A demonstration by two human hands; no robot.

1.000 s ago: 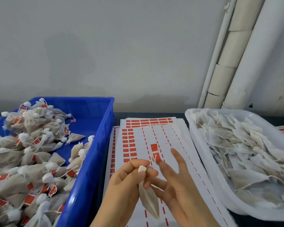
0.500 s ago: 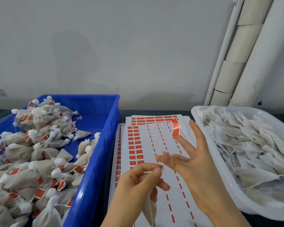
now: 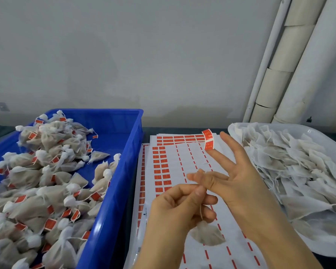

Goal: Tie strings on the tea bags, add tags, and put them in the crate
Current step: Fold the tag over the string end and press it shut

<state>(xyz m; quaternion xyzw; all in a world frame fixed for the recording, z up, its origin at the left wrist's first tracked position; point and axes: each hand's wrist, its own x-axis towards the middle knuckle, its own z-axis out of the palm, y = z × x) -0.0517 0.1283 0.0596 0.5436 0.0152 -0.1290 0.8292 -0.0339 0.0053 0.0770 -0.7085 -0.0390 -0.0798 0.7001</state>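
step in hand: tagging. judging from the layout, the tie is made or nearly made and the tag comes next.
left hand: your left hand (image 3: 178,206) has its fingers curled round the gathered neck of the beige mesh tea bag (image 3: 207,234). the bag hangs below the hand, over the white sheets of red sticker tags (image 3: 184,158).
right hand: your right hand (image 3: 239,183) has two fingers raised and spread wide. its lower fingers (image 3: 204,178) meet just beside the left fingertips and appear to pinch the thin white string (image 3: 201,210). the thread between the hands is too fine to trace.
tag: a folded red paper tag (image 3: 209,141) sticks to the tip of one raised finger, clear of the sheets.
tension: pull the string taut between both hands so its free end lies straight. a slack end is likely to curl away from the adhesive.
placement: bring the raised finger down so the fold of the tag meets the string near its end. close both halves over it and press flat, edges matched.
caution: keep the sticky face off the mesh and off your other fingers.
destination: the blue plastic crate (image 3: 116,191), just left of the sheets, holds tagged bags. drop this bag there once it is tagged.
supply: the white plastic tray (image 3: 232,131) on your right holds untagged bags.
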